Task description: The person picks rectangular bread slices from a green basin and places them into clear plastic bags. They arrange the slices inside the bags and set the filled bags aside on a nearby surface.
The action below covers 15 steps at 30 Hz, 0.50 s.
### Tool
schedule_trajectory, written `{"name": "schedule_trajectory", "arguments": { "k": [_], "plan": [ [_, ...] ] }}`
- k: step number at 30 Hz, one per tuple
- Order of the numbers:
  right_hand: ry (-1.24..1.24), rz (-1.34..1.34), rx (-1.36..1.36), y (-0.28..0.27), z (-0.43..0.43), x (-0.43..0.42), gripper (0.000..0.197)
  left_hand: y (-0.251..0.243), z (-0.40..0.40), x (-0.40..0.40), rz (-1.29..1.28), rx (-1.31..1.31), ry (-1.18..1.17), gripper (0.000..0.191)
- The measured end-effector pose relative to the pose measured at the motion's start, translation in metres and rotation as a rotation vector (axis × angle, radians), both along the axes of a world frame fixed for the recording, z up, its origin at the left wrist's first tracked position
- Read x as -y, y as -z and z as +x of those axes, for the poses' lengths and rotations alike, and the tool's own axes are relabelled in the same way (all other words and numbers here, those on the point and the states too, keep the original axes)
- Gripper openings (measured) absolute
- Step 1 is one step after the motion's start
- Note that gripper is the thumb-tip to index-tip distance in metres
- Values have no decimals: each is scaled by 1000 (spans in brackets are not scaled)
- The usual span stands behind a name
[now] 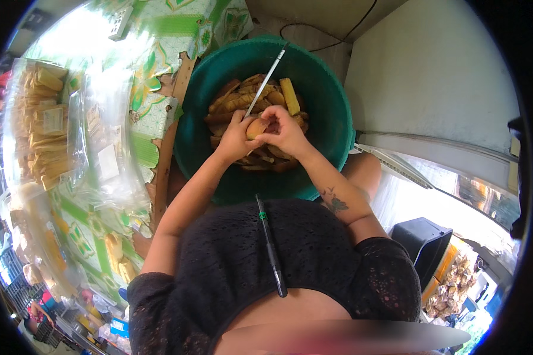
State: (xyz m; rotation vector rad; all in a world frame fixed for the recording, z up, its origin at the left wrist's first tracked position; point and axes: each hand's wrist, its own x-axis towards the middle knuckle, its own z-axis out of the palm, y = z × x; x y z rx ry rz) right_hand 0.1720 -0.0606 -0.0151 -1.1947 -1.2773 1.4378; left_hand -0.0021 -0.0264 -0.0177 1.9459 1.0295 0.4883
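Observation:
My left hand (236, 140) and my right hand (286, 131) meet over a deep green plastic tub (333, 111). Between them they hold a small, rounded, orange-brown piece (257, 127), its kind unclear. The left fingers wrap its near side, and the right thumb and fingers press on its other edge. A long, thin metal strip (268, 80), perhaps a blade, slants up from the left hand to a dark tip by the tub's far rim. Its lower end is hidden at that hand. Brown and yellow pieces (240, 100) are heaped in the tub below.
To the left, a table with a green-patterned cover (151, 151) has a chipped wooden edge. Clear plastic bags (109, 146) and packed tan strips (49, 120) lie on it. A pale panel (426, 80) stands right, with a black bin (419, 242) lower down. A person sits far lower left.

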Motion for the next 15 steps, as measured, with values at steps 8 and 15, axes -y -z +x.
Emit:
{"name": "schedule_trajectory", "arguments": {
  "k": [8, 15],
  "plan": [
    [301, -114, -621, -18, 2, -37, 29, -10, -5, -1, -182, 64, 224, 42],
    [362, 198, -326, -23, -10, -28, 32, -15, -21, -13, -276, 271, -297, 43]
  ]
}}
